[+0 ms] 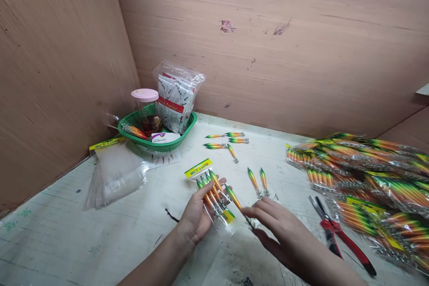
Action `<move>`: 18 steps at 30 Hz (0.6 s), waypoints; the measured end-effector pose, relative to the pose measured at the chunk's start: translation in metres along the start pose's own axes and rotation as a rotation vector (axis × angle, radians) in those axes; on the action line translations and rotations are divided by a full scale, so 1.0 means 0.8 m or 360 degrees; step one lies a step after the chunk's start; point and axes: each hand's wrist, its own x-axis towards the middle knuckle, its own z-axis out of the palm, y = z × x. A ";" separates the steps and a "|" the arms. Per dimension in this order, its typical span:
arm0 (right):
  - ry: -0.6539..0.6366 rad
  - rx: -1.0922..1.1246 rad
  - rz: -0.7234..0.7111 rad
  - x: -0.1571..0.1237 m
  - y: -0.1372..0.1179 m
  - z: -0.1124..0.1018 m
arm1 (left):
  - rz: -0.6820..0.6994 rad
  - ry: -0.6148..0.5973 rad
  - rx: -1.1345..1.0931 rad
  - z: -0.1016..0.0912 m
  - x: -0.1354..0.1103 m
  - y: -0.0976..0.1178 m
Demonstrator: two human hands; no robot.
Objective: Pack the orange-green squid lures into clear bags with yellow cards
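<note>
My left hand point(196, 214) grips a clear plastic bag point(211, 192) with a yellow header card, and several green-orange fishing lures sit inside it. My right hand point(278, 228) pinches one more lure point(233, 197) by its hook end, its tip at the bag's mouth. Two loose lures point(258, 181) lie on the table just beyond my right hand. Several others point(226, 140) lie farther back near the wall.
A green basket point(176, 143) at the back left holds a pink-lidded jar point(145, 107) and a bag of white packets point(176, 98). Empty clear bags point(114, 172) lie left. Red-handled pliers point(338, 232) and a heap of filled lure bags point(365, 183) lie right. Wooden walls enclose the corner.
</note>
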 end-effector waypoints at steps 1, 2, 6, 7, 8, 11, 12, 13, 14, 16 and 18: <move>0.0139 -0.0097 -0.0019 0.003 0.002 0.012 | -0.0008 -0.0013 0.0011 0.000 0.000 0.000; 0.0253 -0.0162 -0.0039 0.006 0.004 0.021 | -0.0012 -0.0027 0.0018 -0.001 0.000 -0.001; 0.0420 -0.0176 -0.0021 0.009 0.006 0.035 | -0.0025 -0.0084 0.0053 -0.003 0.000 -0.002; 0.0440 -0.0165 0.0004 0.009 0.005 0.036 | -0.0024 -0.0088 0.0065 -0.004 0.000 -0.003; 0.0462 -0.0160 0.0028 0.009 0.004 0.037 | -0.0022 -0.0085 0.0076 -0.004 -0.001 -0.003; 0.0533 -0.0142 0.0086 0.009 0.004 0.040 | -0.0038 -0.0079 0.0098 -0.003 -0.003 -0.004; 0.0542 -0.0119 0.0117 0.010 0.004 0.042 | -0.0055 -0.0089 0.0104 -0.002 -0.004 -0.004; 0.0541 -0.0081 0.0155 0.010 0.005 0.043 | -0.0075 -0.0098 0.0110 -0.001 -0.006 -0.003; 0.0532 -0.0036 0.0200 0.010 0.006 0.043 | -0.0091 -0.0106 0.0118 0.001 -0.007 -0.003; 0.0514 0.0055 0.0296 0.011 0.009 0.044 | -0.0116 -0.0115 0.0137 0.003 -0.009 -0.003; 0.0532 0.0119 0.0354 0.011 0.011 0.045 | -0.0140 -0.0156 0.0185 0.003 -0.010 -0.006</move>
